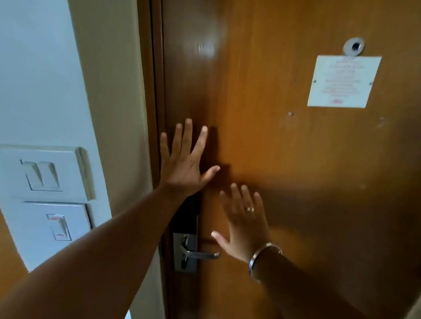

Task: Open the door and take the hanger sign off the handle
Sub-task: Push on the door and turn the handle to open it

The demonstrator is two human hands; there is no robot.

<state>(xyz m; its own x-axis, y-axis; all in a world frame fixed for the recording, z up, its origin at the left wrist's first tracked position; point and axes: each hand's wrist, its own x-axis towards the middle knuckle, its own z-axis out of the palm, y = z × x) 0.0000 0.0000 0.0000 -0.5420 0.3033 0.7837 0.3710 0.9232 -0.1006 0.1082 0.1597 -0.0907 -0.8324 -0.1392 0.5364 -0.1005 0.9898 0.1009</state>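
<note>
A brown wooden door (306, 168) fills the right of the head view and stands shut in its frame. Its silver lever handle (199, 254) sits on a metal lock plate (185, 253) near the left edge; no hanger sign shows on it. My left hand (185, 164) is spread flat, fingers up, against the door above the lock. My right hand (244, 227) is open with fingers apart just right of and above the handle, a ring on one finger and a metal bangle on the wrist. Neither hand holds anything.
A white notice (343, 82) is fixed to the door under a silver peephole (354, 46). On the white wall to the left are two light switch plates (46, 171) (56, 224). The cream door frame (120, 125) runs between wall and door.
</note>
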